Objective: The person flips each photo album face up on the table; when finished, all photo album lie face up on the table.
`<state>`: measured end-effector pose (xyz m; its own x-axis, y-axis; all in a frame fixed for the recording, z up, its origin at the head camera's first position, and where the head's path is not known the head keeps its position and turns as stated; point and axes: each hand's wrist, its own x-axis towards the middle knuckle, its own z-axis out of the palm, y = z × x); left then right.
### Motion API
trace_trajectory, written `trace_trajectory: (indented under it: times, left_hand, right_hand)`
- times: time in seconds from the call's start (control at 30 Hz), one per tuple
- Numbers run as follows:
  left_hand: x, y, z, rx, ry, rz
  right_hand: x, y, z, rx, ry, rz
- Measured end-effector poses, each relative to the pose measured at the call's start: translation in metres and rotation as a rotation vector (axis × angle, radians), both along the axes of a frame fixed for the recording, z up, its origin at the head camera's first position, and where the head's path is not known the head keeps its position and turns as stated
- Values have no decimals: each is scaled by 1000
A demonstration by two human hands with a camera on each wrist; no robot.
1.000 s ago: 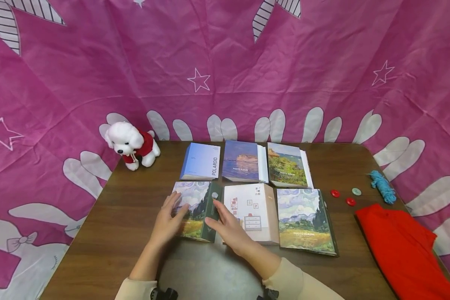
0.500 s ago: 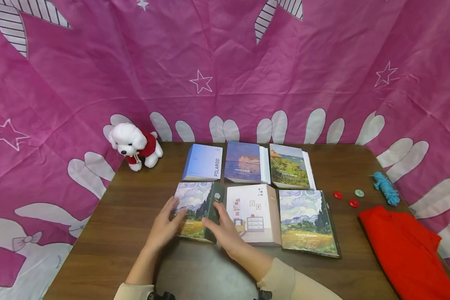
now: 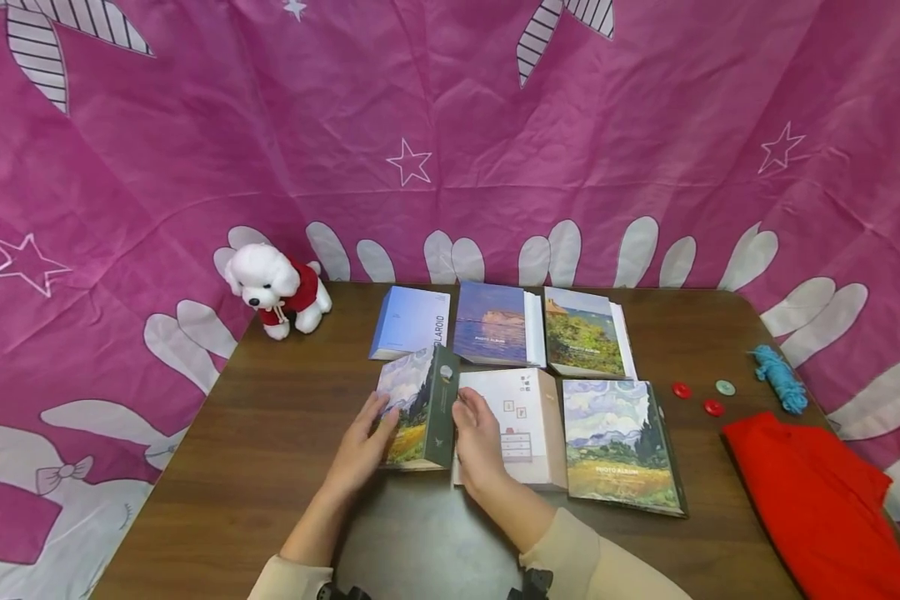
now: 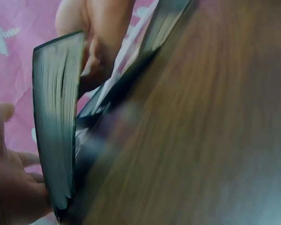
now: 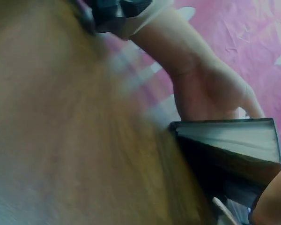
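Observation:
Both hands hold a photo album (image 3: 412, 408) with a landscape painting on its cover and a dark green spine. It is raised and tilted, overlapping the blue POLAROID album (image 3: 408, 321) in the head view. My left hand (image 3: 362, 442) grips its left side, thumb over the cover. At the spine side, my right hand (image 3: 482, 437) holds it with curled fingers, partly hidden. The left wrist view shows the album's page edges (image 4: 58, 117) between the two hands. Right beside it lies a white album (image 3: 521, 467) with a drawn dresser.
A matching landscape album (image 3: 618, 442) lies at the right of the front row. Behind are a sea-cliff album (image 3: 491, 321) and a garden album (image 3: 581, 333). A plush dog (image 3: 277, 287) stands back left. Buttons (image 3: 713, 407), blue yarn (image 3: 780, 379) and red cloth (image 3: 802, 492) lie at right.
The landscape album, earlier flat on the table, has been lifted, tilted and moved slightly right and away. The right hand has gone from the cover to the spine side; the left has moved along.

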<state>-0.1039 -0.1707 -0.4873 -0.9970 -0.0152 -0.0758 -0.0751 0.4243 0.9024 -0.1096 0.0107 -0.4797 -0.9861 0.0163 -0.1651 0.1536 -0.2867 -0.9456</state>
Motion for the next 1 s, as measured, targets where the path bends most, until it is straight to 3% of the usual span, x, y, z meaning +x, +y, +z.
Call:
trace_trajectory:
  times: [0.17,0.3,0.43,0.53,0.7,0.83,1.0]
  left_hand:
    - [-3,11,1,130,-11,-68]
    - [-6,21,4,248,-30,-131]
    - [-7,29,9,450,-55,-219]
    - [-6,31,13,546,-68,-255]
    - [-5,25,20,586,-69,-229]
    - [-6,18,23,588,-48,-207]
    - [-6,-1,22,540,38,-210]
  right_hand:
    - [-11,11,5,-67,-34,78]
    - [-19,22,15,-95,-29,78]
    - [-22,27,24,-71,40,93]
    - [-21,27,26,-34,106,121]
    - [-23,22,22,3,155,172]
    - [-28,18,18,62,187,268]
    - [-32,15,8,176,104,398]
